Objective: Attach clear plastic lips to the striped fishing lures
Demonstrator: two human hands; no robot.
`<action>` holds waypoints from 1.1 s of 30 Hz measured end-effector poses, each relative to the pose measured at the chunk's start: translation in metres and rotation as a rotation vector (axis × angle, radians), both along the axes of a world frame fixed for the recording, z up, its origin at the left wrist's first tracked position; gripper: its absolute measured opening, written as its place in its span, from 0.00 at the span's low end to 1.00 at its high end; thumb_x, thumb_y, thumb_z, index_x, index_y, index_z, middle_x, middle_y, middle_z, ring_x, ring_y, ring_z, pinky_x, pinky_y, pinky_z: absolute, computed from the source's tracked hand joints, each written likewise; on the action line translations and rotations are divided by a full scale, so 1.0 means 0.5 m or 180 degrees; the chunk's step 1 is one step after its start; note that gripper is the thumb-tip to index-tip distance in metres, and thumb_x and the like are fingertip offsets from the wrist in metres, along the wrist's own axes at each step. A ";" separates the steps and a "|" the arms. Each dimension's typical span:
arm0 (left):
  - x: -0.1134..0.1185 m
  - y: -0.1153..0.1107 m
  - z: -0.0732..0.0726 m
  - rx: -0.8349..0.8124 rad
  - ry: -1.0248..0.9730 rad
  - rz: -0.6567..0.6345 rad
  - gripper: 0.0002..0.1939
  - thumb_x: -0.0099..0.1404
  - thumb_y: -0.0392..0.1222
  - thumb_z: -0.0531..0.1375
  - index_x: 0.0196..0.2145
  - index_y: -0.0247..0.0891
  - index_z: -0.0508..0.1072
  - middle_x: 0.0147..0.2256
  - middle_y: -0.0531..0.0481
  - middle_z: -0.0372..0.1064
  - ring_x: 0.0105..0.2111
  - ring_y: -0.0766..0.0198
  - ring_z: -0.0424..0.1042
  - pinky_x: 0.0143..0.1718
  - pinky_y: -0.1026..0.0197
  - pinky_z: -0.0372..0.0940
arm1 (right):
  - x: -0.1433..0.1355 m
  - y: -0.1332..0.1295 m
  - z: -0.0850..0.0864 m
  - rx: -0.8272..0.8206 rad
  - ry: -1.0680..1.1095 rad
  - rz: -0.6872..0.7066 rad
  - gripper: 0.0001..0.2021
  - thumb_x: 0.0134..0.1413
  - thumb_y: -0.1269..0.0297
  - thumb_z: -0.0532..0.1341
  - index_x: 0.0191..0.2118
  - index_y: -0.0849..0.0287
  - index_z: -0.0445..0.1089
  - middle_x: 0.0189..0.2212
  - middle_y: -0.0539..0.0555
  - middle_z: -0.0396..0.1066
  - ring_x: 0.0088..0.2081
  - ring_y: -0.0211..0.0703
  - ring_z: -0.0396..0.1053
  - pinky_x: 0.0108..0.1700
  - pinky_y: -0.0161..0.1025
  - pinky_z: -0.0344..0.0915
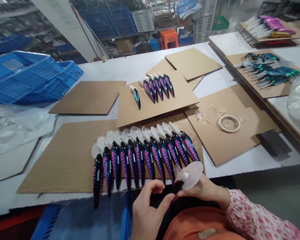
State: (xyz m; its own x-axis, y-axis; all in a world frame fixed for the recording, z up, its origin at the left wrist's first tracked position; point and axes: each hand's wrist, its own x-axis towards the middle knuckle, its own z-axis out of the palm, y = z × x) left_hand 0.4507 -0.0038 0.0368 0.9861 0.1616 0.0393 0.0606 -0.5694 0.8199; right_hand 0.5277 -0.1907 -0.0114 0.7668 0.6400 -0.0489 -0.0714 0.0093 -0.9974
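My right hand (205,190) is closed on a fishing lure (179,186), whose large clear lip (193,175) points up and to the right. My left hand (150,206) meets it from the other side, thumb and forefinger curled at the lure's dark body. Most of that body is hidden by my fingers and blends with the dark clothing behind. Just beyond my hands, a row of several black, blue and pink lures (130,160) lies side by side on a cardboard sheet (62,150), clear lips facing away from me. Some tails reach past the table's front edge.
Farther back, more lures (158,87) lie on another cardboard sheet (127,115). A tape roll (229,123) and clear scraps (202,116) rest at right, near a dark grey block (273,142). Blue crates (27,78) stand left; green lures (272,71) lie far right.
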 end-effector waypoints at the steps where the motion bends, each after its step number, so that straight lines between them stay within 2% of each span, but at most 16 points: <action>1: 0.000 -0.006 0.005 0.0089 -0.0300 0.0194 0.12 0.60 0.42 0.66 0.41 0.42 0.70 0.37 0.49 0.76 0.36 0.60 0.76 0.39 0.60 0.73 | -0.002 0.003 -0.002 -0.0069 -0.0155 -0.0028 0.20 0.46 0.47 0.70 0.33 0.61 0.72 0.31 0.53 0.71 0.34 0.42 0.67 0.40 0.39 0.66; 3: 0.005 -0.026 0.011 0.0075 -0.0728 0.0243 0.14 0.61 0.39 0.64 0.45 0.42 0.68 0.44 0.47 0.75 0.43 0.60 0.76 0.44 0.59 0.72 | -0.006 0.008 -0.005 -0.0077 -0.0296 -0.0003 0.19 0.49 0.47 0.69 0.28 0.60 0.70 0.29 0.52 0.70 0.32 0.41 0.66 0.38 0.38 0.65; 5: 0.018 -0.048 0.013 0.0015 -0.0809 0.0090 0.13 0.63 0.37 0.63 0.45 0.42 0.68 0.46 0.47 0.75 0.46 0.60 0.75 0.47 0.59 0.71 | -0.010 0.012 -0.008 -0.0016 -0.0255 0.0094 0.20 0.51 0.47 0.67 0.27 0.60 0.69 0.29 0.52 0.69 0.31 0.39 0.65 0.35 0.37 0.64; 11: 0.039 -0.071 0.005 -0.0225 -0.0622 0.0094 0.10 0.64 0.35 0.62 0.43 0.43 0.69 0.41 0.52 0.77 0.41 0.64 0.78 0.44 0.63 0.72 | -0.018 0.015 -0.026 -0.0062 -0.0133 0.0201 0.18 0.52 0.48 0.67 0.32 0.60 0.69 0.28 0.49 0.67 0.29 0.36 0.63 0.33 0.34 0.64; 15: 0.033 -0.068 0.005 0.0221 -0.0838 0.0038 0.13 0.63 0.34 0.63 0.46 0.43 0.70 0.40 0.52 0.78 0.39 0.63 0.78 0.42 0.63 0.73 | -0.018 0.015 -0.031 -0.0079 -0.0241 0.0177 0.20 0.53 0.45 0.65 0.33 0.60 0.69 0.31 0.51 0.68 0.31 0.38 0.65 0.36 0.36 0.65; 20: 0.035 -0.063 0.013 0.0705 -0.1280 -0.0248 0.16 0.61 0.29 0.62 0.46 0.41 0.69 0.38 0.49 0.78 0.38 0.61 0.78 0.40 0.61 0.73 | -0.015 0.017 -0.029 -0.0113 -0.0515 0.0186 0.21 0.56 0.43 0.62 0.35 0.60 0.70 0.30 0.51 0.69 0.31 0.39 0.63 0.33 0.35 0.62; 25: 0.041 -0.048 0.018 0.1043 -0.1522 -0.0785 0.20 0.59 0.24 0.61 0.48 0.40 0.68 0.40 0.47 0.79 0.40 0.61 0.78 0.42 0.61 0.71 | -0.012 0.019 -0.026 -0.0219 -0.0504 0.0344 0.22 0.55 0.42 0.62 0.33 0.60 0.68 0.28 0.50 0.66 0.30 0.38 0.61 0.33 0.34 0.62; 28: 0.042 -0.037 0.022 0.1000 -0.1417 -0.1072 0.21 0.60 0.24 0.60 0.49 0.39 0.67 0.40 0.47 0.78 0.41 0.62 0.77 0.43 0.61 0.70 | -0.010 0.019 -0.026 -0.0266 -0.0556 0.0468 0.22 0.55 0.42 0.62 0.32 0.60 0.68 0.28 0.50 0.66 0.30 0.38 0.61 0.34 0.34 0.62; 33: 0.045 -0.021 0.035 0.0427 -0.0663 -0.1004 0.16 0.63 0.29 0.60 0.47 0.42 0.68 0.39 0.50 0.77 0.39 0.65 0.76 0.42 0.64 0.71 | -0.005 0.018 -0.029 -0.0182 -0.0688 0.0655 0.18 0.57 0.47 0.63 0.34 0.60 0.70 0.29 0.49 0.67 0.31 0.38 0.63 0.35 0.33 0.63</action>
State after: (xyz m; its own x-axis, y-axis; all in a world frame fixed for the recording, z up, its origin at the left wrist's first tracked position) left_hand 0.4732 -0.0141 0.0543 0.9552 -0.1680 0.2437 -0.2939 -0.6363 0.7133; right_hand 0.5252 -0.1817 -0.0259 0.6180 0.7838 0.0609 0.1481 -0.0400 -0.9882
